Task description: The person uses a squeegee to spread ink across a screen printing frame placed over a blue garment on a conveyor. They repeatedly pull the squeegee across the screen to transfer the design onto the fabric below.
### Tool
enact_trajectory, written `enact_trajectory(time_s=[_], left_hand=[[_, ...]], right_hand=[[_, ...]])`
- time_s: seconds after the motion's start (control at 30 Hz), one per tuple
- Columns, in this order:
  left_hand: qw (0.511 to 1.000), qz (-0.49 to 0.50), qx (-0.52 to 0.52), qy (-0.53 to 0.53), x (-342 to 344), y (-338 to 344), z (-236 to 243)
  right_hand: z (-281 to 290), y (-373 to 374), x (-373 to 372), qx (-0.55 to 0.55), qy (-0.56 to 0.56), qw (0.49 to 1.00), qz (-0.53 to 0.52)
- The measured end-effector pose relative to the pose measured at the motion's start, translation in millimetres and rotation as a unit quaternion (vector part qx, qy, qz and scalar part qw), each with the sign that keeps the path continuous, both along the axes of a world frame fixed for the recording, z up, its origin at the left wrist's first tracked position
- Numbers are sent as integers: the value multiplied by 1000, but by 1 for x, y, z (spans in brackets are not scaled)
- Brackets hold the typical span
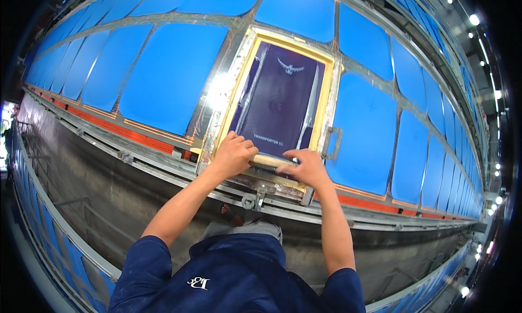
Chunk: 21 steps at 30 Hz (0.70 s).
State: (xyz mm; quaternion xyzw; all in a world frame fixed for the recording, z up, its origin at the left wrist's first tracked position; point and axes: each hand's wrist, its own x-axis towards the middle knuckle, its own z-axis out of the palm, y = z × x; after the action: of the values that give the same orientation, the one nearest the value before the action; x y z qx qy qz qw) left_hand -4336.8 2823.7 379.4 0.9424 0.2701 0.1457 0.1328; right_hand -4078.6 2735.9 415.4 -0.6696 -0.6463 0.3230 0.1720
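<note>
A framed printing screen [274, 101], with dark purple mesh and a yellow-edged rim, lies over the blue panels in front of me. Across its near end is a pale bar-like squeegee [266, 160]. My left hand [234, 155] is closed around the squeegee's left part, knuckles up. My right hand [305, 167] curls over its right end, thumb and fingers on either side of the bar. The squeegee's lower edge and both its ends are partly hidden by the hands and the screen's rim.
Rows of blue panels [168, 76] cover the long table on both sides. A metal handle [333, 143] juts from the screen's right side. A metal rail [157, 174] with clamps runs along the near edge, above a grey floor [128, 204]. Another blue-panelled table lies behind me.
</note>
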Motion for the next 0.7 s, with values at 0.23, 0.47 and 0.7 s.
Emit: enact_trajectory(time_s=[0.23,0.47,0.7], left_hand=[[999,-1,0,39,0,-4,2],[999,31,11,-18,-6,-25,-2],[990,90,82,76,6,-67,29]], right_hand=[[-118,21,125,61,23,881,-468],[-87,13,134,54,66,873,-480],[-121,14,111,190,167,870,-423]])
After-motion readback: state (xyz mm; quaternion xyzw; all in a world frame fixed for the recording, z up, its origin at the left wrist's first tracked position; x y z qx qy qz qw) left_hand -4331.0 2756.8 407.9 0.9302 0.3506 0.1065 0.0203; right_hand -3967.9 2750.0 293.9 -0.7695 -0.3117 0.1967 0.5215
